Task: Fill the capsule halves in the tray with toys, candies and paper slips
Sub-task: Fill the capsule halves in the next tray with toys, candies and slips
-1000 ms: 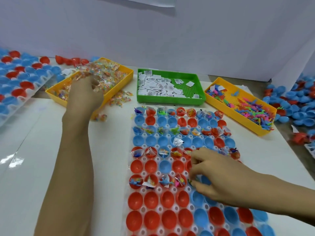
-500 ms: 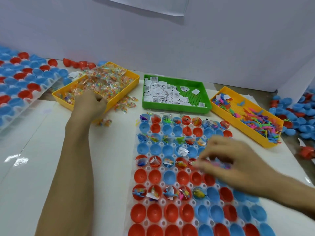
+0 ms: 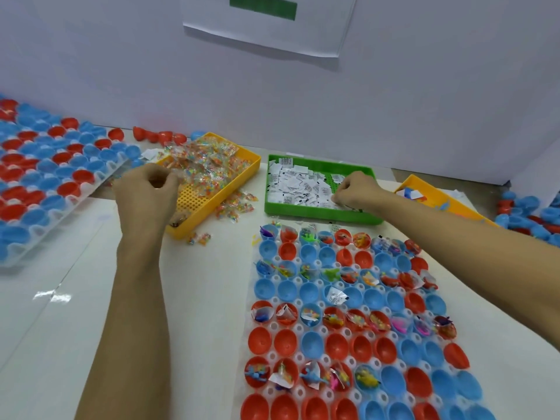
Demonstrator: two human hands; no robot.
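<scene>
At centre left of the frame, the left hand (image 3: 148,186) curls its fingers over the candies (image 3: 206,165) in a yellow bin (image 3: 212,204); whether it grips one cannot be told. Right of it, the right hand (image 3: 357,189) pinches at paper slips (image 3: 297,183) inside the green bin (image 3: 318,212). Lower right lies the tray (image 3: 306,357) of red and blue capsule halves (image 3: 312,342), some rows filled. Toys sit in another yellow bin (image 3: 448,204) at far right, mostly hidden by the arm.
</scene>
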